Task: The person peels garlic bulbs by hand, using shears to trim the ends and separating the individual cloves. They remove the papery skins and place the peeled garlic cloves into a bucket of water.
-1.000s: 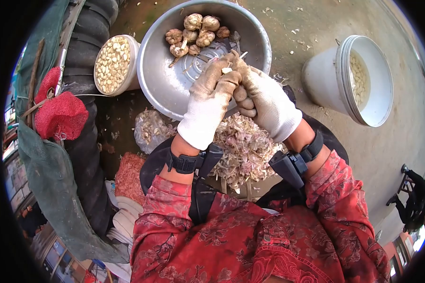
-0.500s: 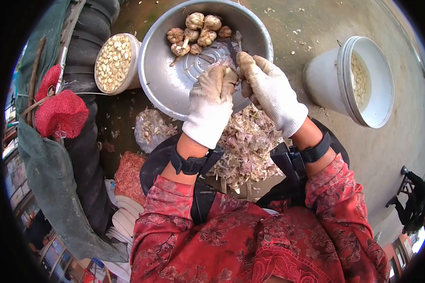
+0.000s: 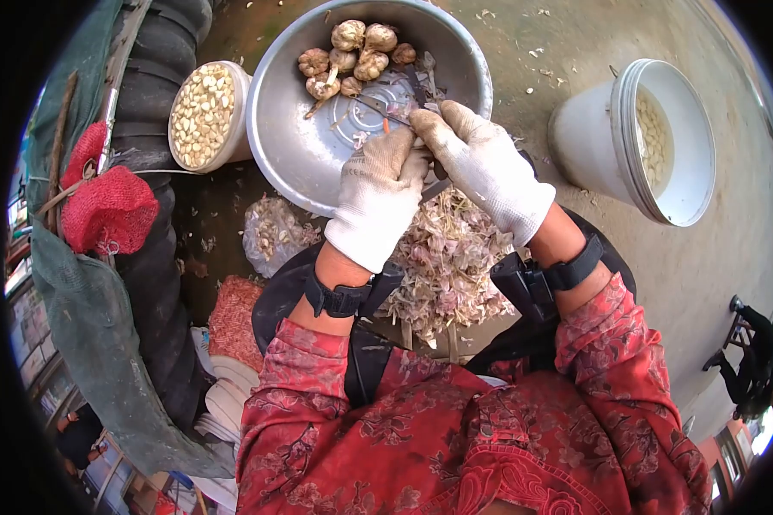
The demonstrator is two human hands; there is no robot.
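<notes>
My left hand point(image 3: 378, 193) and my right hand point(image 3: 483, 159), both in dirty white gloves, meet fingertip to fingertip over the near rim of a metal basin point(image 3: 283, 137). They are closed together on a small piece of garlic that the gloves mostly hide. Several whole garlic bulbs point(image 3: 352, 51) lie at the far side of the basin. Below my hands, a heap of garlic skins point(image 3: 447, 257) rests on my lap.
A white bucket point(image 3: 202, 112) full of peeled cloves stands left of the basin. At the right, a larger white bucket point(image 3: 605, 142) holds some cloves. A red mesh bag point(image 3: 107, 210) and a plastic bag of skins point(image 3: 270, 232) lie at the left. Another person point(image 3: 756, 369) is far right.
My hands have moved from just above the basin's near rim down and slightly forward over the basin. They stay pressed together on the garlic.
</notes>
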